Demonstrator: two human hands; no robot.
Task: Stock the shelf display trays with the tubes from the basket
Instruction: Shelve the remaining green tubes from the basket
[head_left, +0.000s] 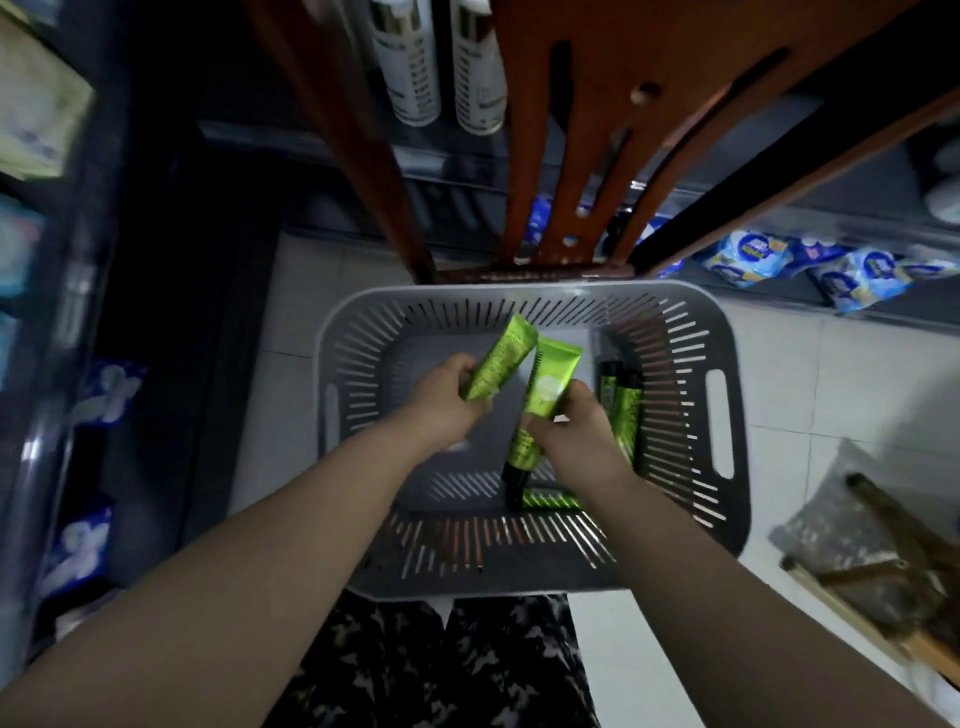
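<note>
1. Head view, hands: the left hand curls round one green tube. The right hand grips a second tube. Both are over the grey basket, where spare tubes lie at right.
2. Risk, judged: the glossy tubes may slip or knock together and drop back.
3. Room: dim aisle, pale tiled floor, wooden chair beyond the basket, blue packets far right. No display trays in view.

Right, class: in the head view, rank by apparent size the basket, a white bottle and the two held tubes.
1. basket
2. white bottle, cut off at the top
3. left tube and right tube: alike, both partly hidden, so unranked
</note>
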